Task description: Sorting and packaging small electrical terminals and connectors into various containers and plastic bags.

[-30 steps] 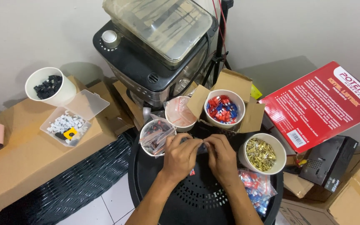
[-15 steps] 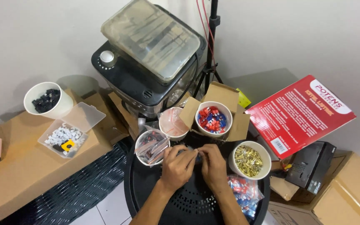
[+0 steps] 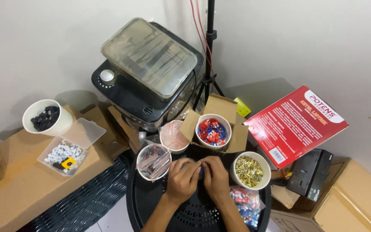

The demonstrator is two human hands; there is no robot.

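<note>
Both hands are brought together over a round black perforated surface (image 3: 151,206), the left hand (image 3: 183,180) and the right hand (image 3: 216,175) touching at the fingertips. The fingers of each are curled narrowly around a small piece (image 3: 200,171) of which only a bluish sliver is seen between them; what it is cannot be told from this view, and it seems to be pinched by both hands at once. Just left of the left hand a white cup of bagged parts (image 3: 153,160) is set, with a pinkish cup (image 3: 174,136) behind it. Beyond the hands a white cup of red and blue pieces (image 3: 212,130) is seated in an open cardboard box (image 3: 220,107). Beside the right hand a white cup of brass-coloured pieces (image 3: 249,170) is placed, and a clear bag of red and blue pieces (image 3: 244,205) is laid near the right wrist. Well apart, on a cardboard box at the left, a white cup of black pieces (image 3: 46,117) and a clear plastic tray (image 3: 67,148) are kept.
</note>
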